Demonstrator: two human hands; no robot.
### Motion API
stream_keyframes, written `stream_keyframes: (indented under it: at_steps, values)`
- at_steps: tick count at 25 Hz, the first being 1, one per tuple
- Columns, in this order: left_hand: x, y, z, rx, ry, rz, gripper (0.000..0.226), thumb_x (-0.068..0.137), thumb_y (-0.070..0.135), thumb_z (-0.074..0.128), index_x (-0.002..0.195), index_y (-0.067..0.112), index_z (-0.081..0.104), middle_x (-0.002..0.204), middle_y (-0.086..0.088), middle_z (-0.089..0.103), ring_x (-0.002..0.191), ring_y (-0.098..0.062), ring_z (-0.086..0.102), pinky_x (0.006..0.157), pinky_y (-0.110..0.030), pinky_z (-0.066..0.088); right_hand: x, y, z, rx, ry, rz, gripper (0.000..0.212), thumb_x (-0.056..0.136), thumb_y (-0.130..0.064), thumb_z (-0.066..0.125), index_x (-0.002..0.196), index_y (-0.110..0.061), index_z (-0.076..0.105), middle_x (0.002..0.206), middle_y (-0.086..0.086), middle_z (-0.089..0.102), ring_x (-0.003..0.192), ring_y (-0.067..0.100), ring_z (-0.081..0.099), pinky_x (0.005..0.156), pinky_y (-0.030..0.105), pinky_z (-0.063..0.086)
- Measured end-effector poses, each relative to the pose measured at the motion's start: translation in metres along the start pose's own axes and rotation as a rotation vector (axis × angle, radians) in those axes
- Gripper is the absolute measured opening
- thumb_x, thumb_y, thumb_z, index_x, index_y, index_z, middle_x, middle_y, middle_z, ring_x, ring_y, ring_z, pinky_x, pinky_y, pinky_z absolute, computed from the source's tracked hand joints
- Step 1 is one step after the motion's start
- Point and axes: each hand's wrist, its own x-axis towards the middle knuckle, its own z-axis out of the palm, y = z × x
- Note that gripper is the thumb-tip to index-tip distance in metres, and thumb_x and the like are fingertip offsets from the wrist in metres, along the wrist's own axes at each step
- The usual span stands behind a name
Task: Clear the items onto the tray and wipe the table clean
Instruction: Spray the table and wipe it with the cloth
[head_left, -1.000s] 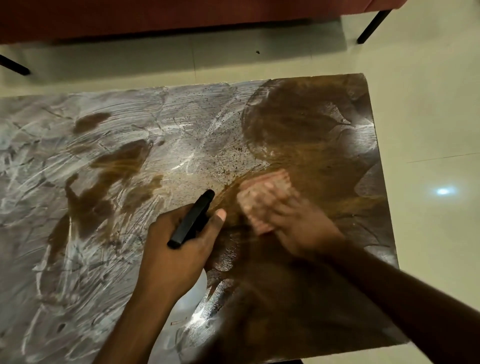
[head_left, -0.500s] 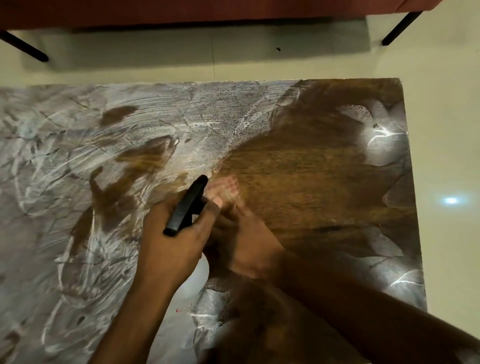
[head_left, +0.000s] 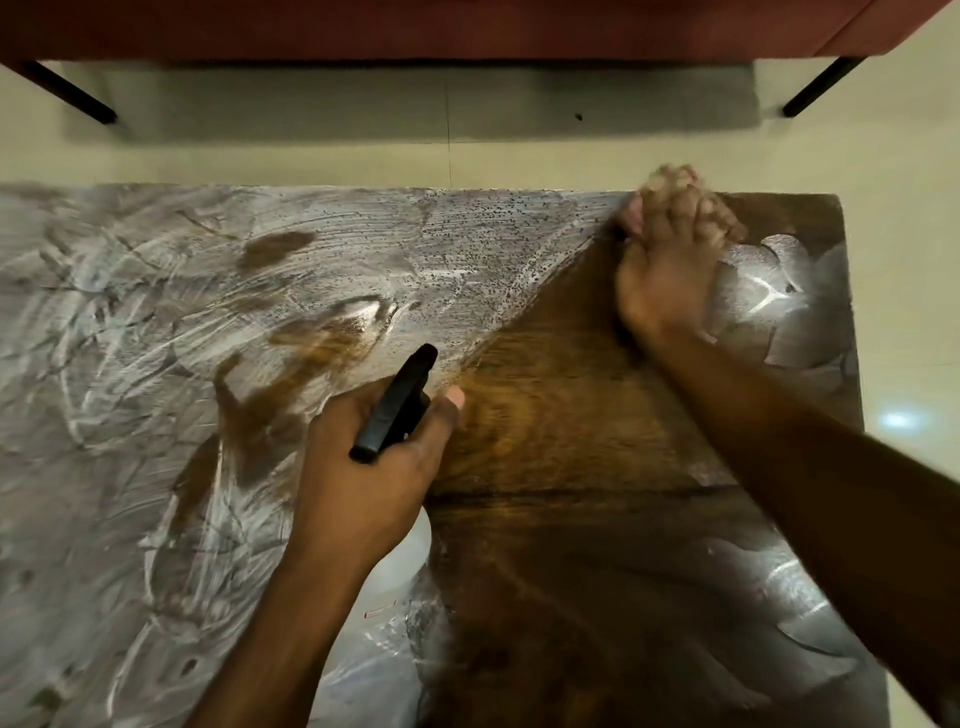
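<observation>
The brown wooden table (head_left: 561, 441) is coated with white foamy streaks over its left half and far right corner; a wiped dark patch runs through the middle right. My left hand (head_left: 363, 467) holds a spray bottle with a black nozzle (head_left: 395, 402) and a translucent body (head_left: 387, 587), upright over the table's middle. My right hand (head_left: 670, 260) is at the far edge of the table, pressed down on a pale pink cloth (head_left: 631, 218) that is mostly hidden under the fingers and blurred by motion.
Pale tiled floor (head_left: 909, 312) surrounds the table on the far and right sides. A reddish-brown sofa or bench (head_left: 415, 31) on black legs (head_left: 821, 88) stands beyond the table. No tray is in view.
My right hand swept the cloth from the table's middle, next to my left hand, up to the far edge, leaving a wider dark wiped path. My left hand kept the bottle still.
</observation>
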Motion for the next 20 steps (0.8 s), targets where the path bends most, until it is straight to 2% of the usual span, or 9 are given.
stream_keyframes:
  at_steps: [3, 6, 7, 9, 11, 14, 16, 18, 20]
  values:
    - [0.008, 0.005, -0.002, 0.0, -0.005, -0.003, 0.047, 0.084, 0.063, 0.075, 0.082, 0.017, 0.062, 0.059, -0.017, 0.055, 0.04, -0.016, 0.047, 0.049, -0.036, 0.043, -0.087, -0.055, 0.041, -0.116, -0.174, -0.472, 0.068, 0.1, -0.034, 0.026, 0.168, -0.029, 0.028, 0.18, 0.005, 0.018, 0.167, 0.033, 0.007, 0.135, 0.058, 0.003]
    - [0.013, 0.01, -0.007, -0.001, 0.019, 0.012, 0.022, 0.083, 0.056, 0.074, 0.088, 0.035, 0.068, 0.061, -0.005, 0.065, 0.039, -0.009, 0.051, 0.05, -0.034, 0.046, -0.146, -0.049, 0.056, -0.314, -0.488, -1.121, 0.065, 0.099, -0.046, 0.033, 0.164, -0.038, 0.031, 0.176, 0.001, 0.029, 0.166, 0.033, 0.013, 0.131, 0.061, 0.022]
    - [0.015, 0.011, -0.009, 0.0, 0.02, 0.015, 0.02, 0.081, 0.057, 0.073, 0.089, 0.04, 0.07, 0.063, -0.004, 0.067, 0.039, -0.009, 0.052, 0.05, -0.035, 0.047, -0.134, -0.038, 0.051, -0.324, -0.535, -1.237, 0.063, 0.101, -0.048, 0.034, 0.163, -0.042, 0.027, 0.176, -0.002, 0.03, 0.166, 0.032, 0.017, 0.13, 0.059, 0.025]
    - [0.016, 0.01, -0.013, 0.008, 0.007, 0.017, 0.022, 0.081, 0.062, 0.073, 0.088, 0.041, 0.071, 0.065, -0.01, 0.068, 0.04, -0.017, 0.054, 0.05, -0.043, 0.05, -0.087, -0.015, 0.04, -0.305, -0.503, -1.155, 0.063, 0.105, -0.05, 0.027, 0.167, -0.043, 0.014, 0.178, -0.006, 0.018, 0.167, 0.026, 0.009, 0.134, 0.055, 0.017]
    - [0.017, 0.009, -0.018, 0.006, 0.004, 0.016, 0.021, 0.084, 0.064, 0.075, 0.085, 0.043, 0.072, 0.067, -0.01, 0.068, 0.042, -0.018, 0.055, 0.053, -0.049, 0.054, -0.031, 0.005, 0.023, -0.266, -0.355, -0.813, 0.065, 0.106, -0.048, 0.025, 0.168, -0.041, 0.004, 0.18, -0.005, 0.008, 0.167, 0.025, 0.0, 0.136, 0.055, 0.012]
    - [0.016, 0.006, -0.027, -0.015, 0.007, 0.017, 0.013, 0.086, 0.062, 0.077, 0.083, 0.051, 0.071, 0.068, -0.002, 0.07, 0.044, -0.007, 0.056, 0.056, -0.042, 0.053, 0.018, 0.004, -0.003, -0.032, -0.119, -0.268, 0.068, 0.106, -0.038, 0.034, 0.17, -0.036, 0.01, 0.181, 0.004, 0.01, 0.167, 0.034, 0.002, 0.134, 0.059, 0.012]
    - [0.015, 0.004, -0.03, -0.022, 0.013, 0.016, 0.01, 0.087, 0.06, 0.078, 0.083, 0.054, 0.07, 0.07, 0.0, 0.071, 0.045, -0.005, 0.057, 0.058, -0.037, 0.051, 0.012, -0.037, 0.006, 0.039, -0.058, -0.032, 0.066, 0.109, -0.034, 0.038, 0.172, -0.031, 0.017, 0.181, 0.006, 0.01, 0.167, 0.038, 0.004, 0.134, 0.059, 0.011]
    - [0.014, 0.003, -0.035, -0.024, 0.022, 0.015, 0.01, 0.088, 0.057, 0.077, 0.082, 0.055, 0.069, 0.071, 0.002, 0.072, 0.045, -0.005, 0.058, 0.06, -0.036, 0.05, -0.02, -0.088, 0.03, -0.021, -0.087, -0.121, 0.065, 0.11, -0.032, 0.039, 0.171, -0.029, 0.019, 0.181, 0.007, 0.011, 0.166, 0.039, 0.009, 0.134, 0.059, 0.011]
    - [0.013, 0.001, -0.039, -0.01, 0.013, 0.019, 0.015, 0.09, 0.054, 0.076, 0.079, 0.06, 0.067, 0.068, 0.002, 0.071, 0.044, -0.005, 0.057, 0.056, -0.032, 0.048, -0.066, -0.132, 0.053, -0.072, -0.222, -0.496, 0.069, 0.105, -0.03, 0.045, 0.169, -0.032, 0.02, 0.18, 0.005, 0.013, 0.167, 0.037, 0.007, 0.134, 0.062, 0.009]
